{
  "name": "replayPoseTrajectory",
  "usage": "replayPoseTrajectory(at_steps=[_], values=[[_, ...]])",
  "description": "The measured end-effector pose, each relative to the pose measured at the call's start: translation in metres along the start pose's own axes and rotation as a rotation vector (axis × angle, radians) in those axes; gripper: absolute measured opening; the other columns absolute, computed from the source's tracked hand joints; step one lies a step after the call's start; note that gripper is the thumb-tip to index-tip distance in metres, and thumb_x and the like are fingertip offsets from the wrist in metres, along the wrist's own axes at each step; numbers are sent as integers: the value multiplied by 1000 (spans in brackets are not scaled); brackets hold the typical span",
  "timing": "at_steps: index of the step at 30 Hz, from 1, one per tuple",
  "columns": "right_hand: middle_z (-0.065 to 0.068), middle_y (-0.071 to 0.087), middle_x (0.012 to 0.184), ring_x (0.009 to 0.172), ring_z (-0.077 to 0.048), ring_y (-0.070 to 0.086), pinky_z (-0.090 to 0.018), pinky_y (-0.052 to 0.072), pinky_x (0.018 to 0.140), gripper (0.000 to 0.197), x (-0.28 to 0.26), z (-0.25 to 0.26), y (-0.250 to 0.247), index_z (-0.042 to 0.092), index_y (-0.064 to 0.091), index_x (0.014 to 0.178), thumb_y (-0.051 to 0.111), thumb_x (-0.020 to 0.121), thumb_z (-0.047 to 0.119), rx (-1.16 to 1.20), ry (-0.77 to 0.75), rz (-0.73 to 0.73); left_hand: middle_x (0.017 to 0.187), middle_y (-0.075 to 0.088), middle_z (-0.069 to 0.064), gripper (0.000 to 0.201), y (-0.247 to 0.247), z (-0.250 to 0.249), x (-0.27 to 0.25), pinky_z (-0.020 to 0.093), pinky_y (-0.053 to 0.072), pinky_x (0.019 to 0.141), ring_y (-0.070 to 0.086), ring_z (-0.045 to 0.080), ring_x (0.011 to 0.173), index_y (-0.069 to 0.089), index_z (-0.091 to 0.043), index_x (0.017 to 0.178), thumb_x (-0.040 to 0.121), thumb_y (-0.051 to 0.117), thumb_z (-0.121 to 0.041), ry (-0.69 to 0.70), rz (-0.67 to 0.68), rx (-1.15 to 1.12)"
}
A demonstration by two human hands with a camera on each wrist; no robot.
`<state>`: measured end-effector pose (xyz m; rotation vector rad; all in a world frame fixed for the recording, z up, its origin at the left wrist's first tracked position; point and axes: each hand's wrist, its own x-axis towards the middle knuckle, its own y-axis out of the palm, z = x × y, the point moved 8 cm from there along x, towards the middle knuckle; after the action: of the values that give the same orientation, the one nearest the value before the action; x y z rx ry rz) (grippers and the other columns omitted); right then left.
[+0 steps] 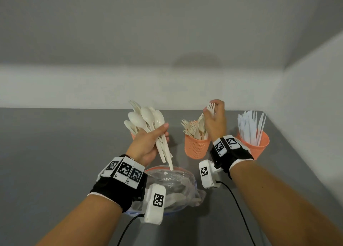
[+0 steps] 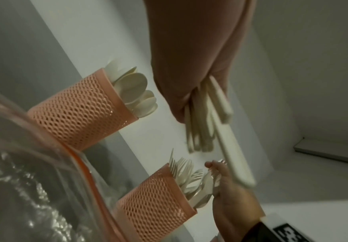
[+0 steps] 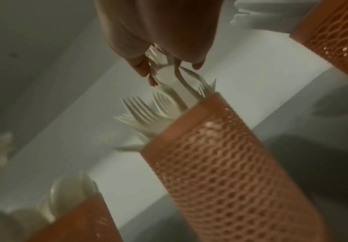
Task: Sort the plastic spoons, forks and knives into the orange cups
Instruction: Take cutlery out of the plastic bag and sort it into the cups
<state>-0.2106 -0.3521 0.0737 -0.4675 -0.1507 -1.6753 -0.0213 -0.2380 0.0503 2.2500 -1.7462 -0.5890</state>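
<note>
Nearest: a clear plastic bag (image 1: 178, 186) with an orange zip edge lies crumpled on the grey table (image 1: 55, 153), just below the wrists, pale cutlery showing dimly inside.
Left hand: the left hand (image 1: 148, 143) grasps a bunch of spoons (image 1: 148, 121), fingers curled round the handles; bowls point up and away, handle ends slant down toward the bag's mouth.
Right hand: the right hand (image 1: 215, 119) pinches a fork (image 1: 210, 107) near its head, tines up, handle running down into the middle cup (image 1: 196, 147).
Cups: three orange cups stand in a row beyond the bag; the left cup (image 2: 75, 111) holds spoons, the middle one forks with tines upward, the right cup (image 1: 258, 145) white knives (image 1: 250, 125) standing upright.
In the way: the left hand and its bunch hide most of the left cup from the head view.
Materials: the cups are mesh-walled plastic with solid rims; spoons and forks are cream, knives whiter.
Wrists: black bands carry white marker blocks.
</note>
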Motion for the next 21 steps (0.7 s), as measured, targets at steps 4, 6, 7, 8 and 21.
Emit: replayPoseTrajectory(at_steps=[4,6,7,8,21], values=[[-11,50,111,111,-30,45,-45,37,99,25,-9,-17,2,6,47,112,47,93,21,-392,-36,98,66,64,1,7,10,0,-5,20,54,54,61,8,52,62,-7,84,88,60,-13,17,69,92],[-15,47,118,114,-32,43,-44,34,99,30,-14,-27,8,3,46,113,41,96,28,-635,-29,244,67,66,1,7,15,0,-6,22,54,56,60,8,52,63,-6,84,87,61,-12,23,95,127],[-15,46,120,114,-32,42,-44,34,98,32,-15,-30,11,4,45,114,39,96,30,-710,-30,307,67,65,2,5,17,0,-6,22,53,56,59,9,52,63,-7,83,87,60,-9,26,115,126],[-15,45,122,115,-32,42,-45,33,99,33,-16,-30,11,5,45,116,39,96,32,-732,-29,339,67,62,3,4,20,0,-7,23,52,57,57,9,51,62,-6,84,87,59,-6,32,140,119],[-5,55,56,52,-10,43,-17,36,54,32,-46,126,39,2,65,69,65,84,30,-192,-202,368,76,63,4,16,33,-9,-11,42,57,63,64,20,58,54,-18,98,87,57,-7,392,7,798]])
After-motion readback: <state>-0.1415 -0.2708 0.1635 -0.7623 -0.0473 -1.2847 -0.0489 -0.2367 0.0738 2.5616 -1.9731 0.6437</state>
